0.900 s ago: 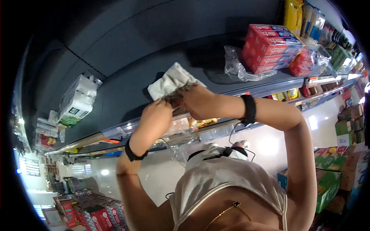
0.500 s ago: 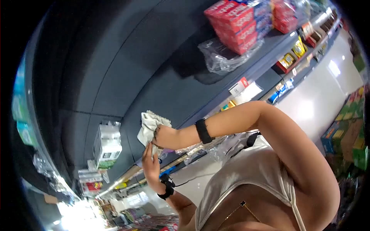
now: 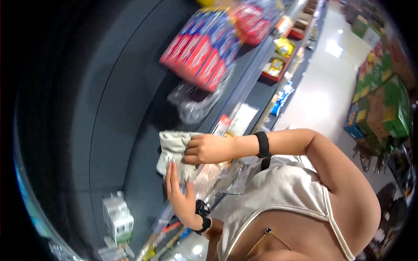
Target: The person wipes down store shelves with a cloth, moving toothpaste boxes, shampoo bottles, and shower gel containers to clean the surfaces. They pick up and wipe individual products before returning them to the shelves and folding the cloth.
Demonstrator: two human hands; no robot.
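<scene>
1. Right hand (image 3: 209,148): reaches in from the right, back of hand up, fingers bent and bunched on the right part of the white cloth (image 3: 169,145). Grip mostly curled in; cannot tell whether cloth is pinched under the fingers.
2. Right arm: elbow bent and out to the side, forearm roughly level across the view; wrist looks nearly straight, black wristband (image 3: 263,145) just behind it.
3. Left hand (image 3: 180,201): below the right one in view, fingers stretched out and pointing up toward the cloth, thumb spread away. Grip open, fingertips at the cloth's lower part; no firm hold visible.
4. Left arm: forearm comes up from the lower middle, partly hidden; dark band (image 3: 203,215) at the wrist.
5. Hands are near each other, apart, both at the cloth.
6. Cloth: rumpled, on the dark shelf (image 3: 141,174) near its front edge, partly covered by the right hand.
7. Around it: crumpled clear plastic (image 3: 193,104) farther up the shelf, beside a stack of red-and-blue boxes (image 3: 198,54); white pack (image 3: 117,222) lower left, well apart from the hands; red-and-white tag (image 3: 222,125) on the shelf edge, near the right hand.
</scene>
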